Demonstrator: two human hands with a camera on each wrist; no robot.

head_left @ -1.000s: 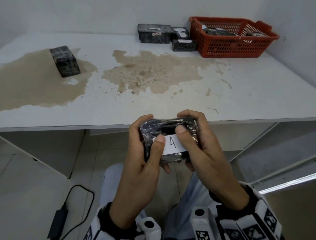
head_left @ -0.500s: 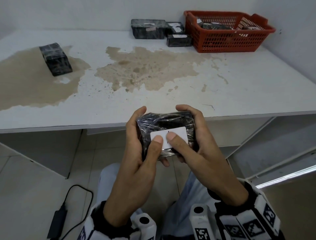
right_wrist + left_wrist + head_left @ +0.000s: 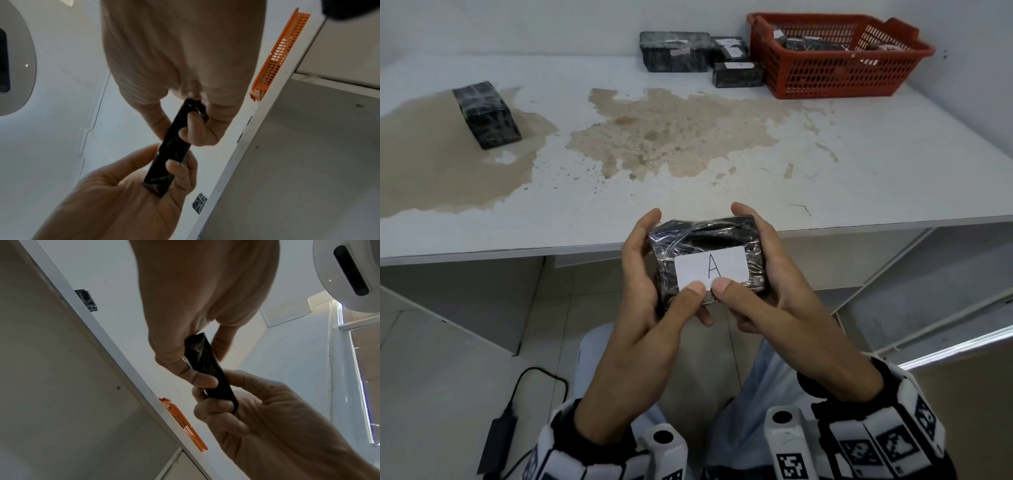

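A flat black packet (image 3: pixel 705 234) wrapped in shiny film is held in the air just in front of the table's front edge. Its white label (image 3: pixel 729 265) bears a handwritten letter A. My left hand (image 3: pixel 642 274) grips the packet's left end and my right hand (image 3: pixel 770 270) grips its right end. Both thumbs press on the label's lower edge, side by side. The left wrist view shows the packet (image 3: pixel 203 368) edge-on between the fingers, and so does the right wrist view, as a thin dark packet (image 3: pixel 174 146).
A white table (image 3: pixel 859 171) has brown stains. At its back right stands a red basket (image 3: pixel 835 73) holding wrapped packets, with a few black packets (image 3: pixel 674 51) beside it. Another black packet (image 3: pixel 486 116) lies at the left. A charger (image 3: pixel 496 442) lies on the floor.
Both thumbs have slid from the label's middle down to its lower edge, so the letter A now shows fully. The packet stays in both hands.
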